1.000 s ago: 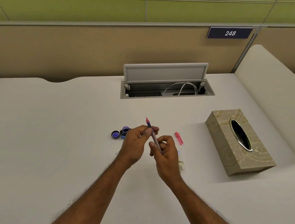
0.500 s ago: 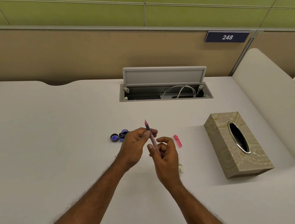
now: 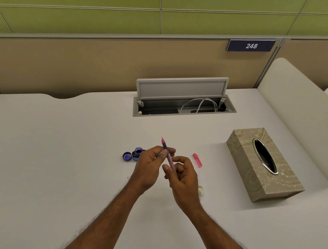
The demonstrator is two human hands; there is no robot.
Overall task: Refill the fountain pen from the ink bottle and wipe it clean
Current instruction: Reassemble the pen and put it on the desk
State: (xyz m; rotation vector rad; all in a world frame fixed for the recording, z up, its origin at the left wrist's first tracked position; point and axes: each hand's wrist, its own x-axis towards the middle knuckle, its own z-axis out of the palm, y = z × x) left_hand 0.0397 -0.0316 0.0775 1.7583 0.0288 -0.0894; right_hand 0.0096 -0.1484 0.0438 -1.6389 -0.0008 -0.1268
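Observation:
A slim pink fountain pen (image 3: 167,153) points nib-up and away from me above the white desk (image 3: 52,152). My left hand (image 3: 149,168) pinches its upper barrel between thumb and fingers. My right hand (image 3: 183,178) grips the lower barrel. The open ink bottle (image 3: 137,153) with blue ink stands just left of my left hand, partly hidden by it. Its dark cap (image 3: 127,156) lies upturned beside it. The pink pen cap (image 3: 197,160) lies on the desk to the right of my hands. A crumpled white tissue (image 3: 201,190) peeks out behind my right hand.
A patterned beige tissue box (image 3: 261,165) stands at the right. An open cable hatch (image 3: 182,103) with white cables sits at the desk's back. A cream divider (image 3: 303,125) borders the right side. Small ink specks (image 3: 127,177) dot the desk near my left wrist.
Both hands keep hold of the pen in nearly the same spot. My right fingers have shifted slightly on the barrel. The view has tilted a little.

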